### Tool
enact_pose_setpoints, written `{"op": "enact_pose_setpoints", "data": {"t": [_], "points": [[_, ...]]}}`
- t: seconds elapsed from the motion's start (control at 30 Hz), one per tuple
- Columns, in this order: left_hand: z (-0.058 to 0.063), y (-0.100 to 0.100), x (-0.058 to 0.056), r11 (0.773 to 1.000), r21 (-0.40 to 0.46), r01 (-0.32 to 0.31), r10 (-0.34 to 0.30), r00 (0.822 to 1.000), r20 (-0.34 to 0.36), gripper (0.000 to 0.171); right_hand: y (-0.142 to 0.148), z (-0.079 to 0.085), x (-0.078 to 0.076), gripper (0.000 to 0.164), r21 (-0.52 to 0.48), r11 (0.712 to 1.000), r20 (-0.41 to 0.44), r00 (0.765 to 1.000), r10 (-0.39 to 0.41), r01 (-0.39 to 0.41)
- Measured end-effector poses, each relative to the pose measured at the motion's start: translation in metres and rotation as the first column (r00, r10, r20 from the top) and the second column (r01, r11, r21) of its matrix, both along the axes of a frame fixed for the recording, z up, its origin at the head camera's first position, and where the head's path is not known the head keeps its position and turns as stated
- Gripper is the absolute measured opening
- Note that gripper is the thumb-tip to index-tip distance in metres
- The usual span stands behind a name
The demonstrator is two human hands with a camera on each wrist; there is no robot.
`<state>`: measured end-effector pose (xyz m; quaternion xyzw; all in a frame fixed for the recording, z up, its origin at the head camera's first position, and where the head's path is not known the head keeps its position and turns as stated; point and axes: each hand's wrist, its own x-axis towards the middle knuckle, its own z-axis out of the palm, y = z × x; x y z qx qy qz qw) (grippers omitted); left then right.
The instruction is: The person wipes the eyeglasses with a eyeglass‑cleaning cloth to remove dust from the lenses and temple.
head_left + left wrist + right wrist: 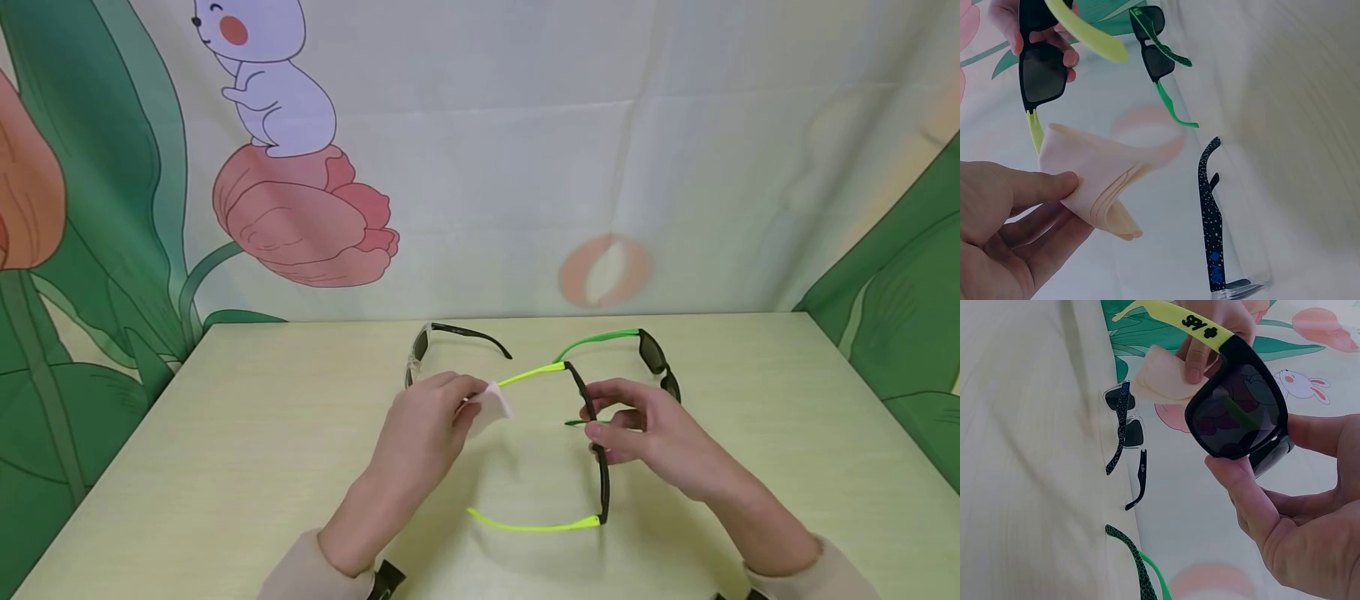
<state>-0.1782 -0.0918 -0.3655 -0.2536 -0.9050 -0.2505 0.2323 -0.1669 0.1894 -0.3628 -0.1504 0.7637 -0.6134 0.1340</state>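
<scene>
In the head view, my right hand grips a pair of sunglasses by the middle of the black front. Their bright yellow temples are unfolded and point left. The right wrist view shows the thumb and fingers at the bridge and lower rim, near a dark lens. A pale pink folded cloth is pinched between the thumb and fingers of my left hand. The cloth overlaps the tip of the far yellow temple, hiding its end.
Behind my left hand, sunglasses with a clear frame and dark speckled temples lie on the pale table. Green-templed sunglasses lie behind my right hand. A printed cloth backdrop hangs along the table's far edge.
</scene>
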Motion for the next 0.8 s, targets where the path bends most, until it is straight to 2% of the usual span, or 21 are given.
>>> {"op": "enact_pose_setpoints", "data": {"t": [0.23,0.47,0.8], "points": [[-0.0033,-0.0029,-0.0011,1.000,0.021,-0.005,0.005,0.999,-0.036,0.020,0.0059,0.0008,-0.0003,0.054,-0.004,1.000,0.000,1.000,-0.014,0.014],[-0.0026,-0.0046,-0.0030,0.999,0.044,-0.001,0.005,0.995,-0.098,0.021,0.0044,0.0013,-0.0011,0.045,-0.006,1.000,-0.045,0.999,0.016,-0.016],[-0.0012,-0.0052,-0.0030,0.998,0.055,-0.015,0.021,0.993,-0.116,0.023,0.0007,-0.0010,-0.0014,0.043,-0.021,0.999,-0.074,0.997,0.026,-0.027]]}}
